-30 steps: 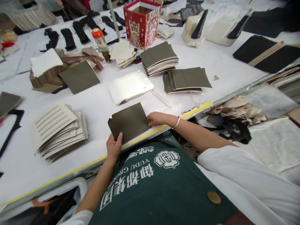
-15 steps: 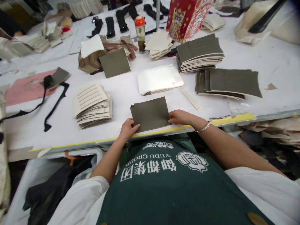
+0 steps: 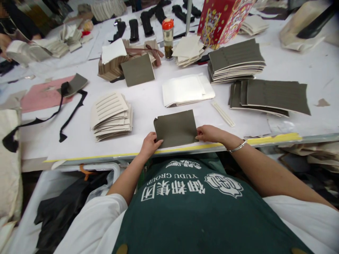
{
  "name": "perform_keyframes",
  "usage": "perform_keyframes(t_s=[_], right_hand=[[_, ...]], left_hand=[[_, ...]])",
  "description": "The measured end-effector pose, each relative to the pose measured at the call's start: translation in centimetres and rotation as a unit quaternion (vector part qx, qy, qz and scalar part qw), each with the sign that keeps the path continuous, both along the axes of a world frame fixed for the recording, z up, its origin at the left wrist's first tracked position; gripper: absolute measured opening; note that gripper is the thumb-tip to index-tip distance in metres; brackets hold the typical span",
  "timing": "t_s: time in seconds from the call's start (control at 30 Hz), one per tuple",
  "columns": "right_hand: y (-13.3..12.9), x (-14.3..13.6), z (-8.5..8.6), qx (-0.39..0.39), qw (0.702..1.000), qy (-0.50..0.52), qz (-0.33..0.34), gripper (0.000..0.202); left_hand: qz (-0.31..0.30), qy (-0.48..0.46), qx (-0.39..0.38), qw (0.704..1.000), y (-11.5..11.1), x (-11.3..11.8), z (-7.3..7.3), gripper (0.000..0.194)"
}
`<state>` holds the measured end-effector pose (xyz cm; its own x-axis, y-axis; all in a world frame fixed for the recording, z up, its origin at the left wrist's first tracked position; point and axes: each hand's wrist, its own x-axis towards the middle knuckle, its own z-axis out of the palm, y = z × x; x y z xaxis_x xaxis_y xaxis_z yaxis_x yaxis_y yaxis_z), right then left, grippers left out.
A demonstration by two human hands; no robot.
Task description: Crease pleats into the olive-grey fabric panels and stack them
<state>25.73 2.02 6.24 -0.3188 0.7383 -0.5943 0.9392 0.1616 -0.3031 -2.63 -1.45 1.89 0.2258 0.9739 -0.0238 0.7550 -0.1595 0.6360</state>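
A dark olive leather panel lies flat on the white table right at its near edge. My left hand pinches its lower left corner. My right hand grips its right edge; a silver bracelet sits on that wrist. To the left rests a stack of cream slotted panels. Behind the panel lies a pile of white sheets. Stacks of olive slotted panels and a fanned row of olive panels sit at the right.
A red patterned box, an orange-capped bottle, a tan stack with an olive piece, black straps and a pink sheet crowd the table. A thin cream strip lies near my right hand. A white bin stands below.
The olive panel has been squared to the table edge, from skewed to straight. Both hands keep hold of it. The view swung left and closer.
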Motion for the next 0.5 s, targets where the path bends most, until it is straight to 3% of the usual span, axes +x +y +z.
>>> perform_keyframes(t_s=[0.23, 0.33, 0.5], right_hand=[[0.1, 0.0, -0.1, -0.002, 1.000, -0.002, 0.004, 0.017], [0.1, 0.0, -0.1, 0.006, 1.000, 0.007, 0.003, 0.018], [0.4, 0.2, 0.1, 0.042, 0.999, 0.007, 0.017, 0.020]], left_hand=[[-0.026, 0.019, 0.037, 0.999, -0.1, 0.0, -0.9, 0.012], [-0.045, 0.055, 0.109, 0.991, -0.5, -0.6, -1.3, 0.011], [0.000, 0.117, 0.279, 0.953, -1.0, -1.2, -0.8, 0.051]])
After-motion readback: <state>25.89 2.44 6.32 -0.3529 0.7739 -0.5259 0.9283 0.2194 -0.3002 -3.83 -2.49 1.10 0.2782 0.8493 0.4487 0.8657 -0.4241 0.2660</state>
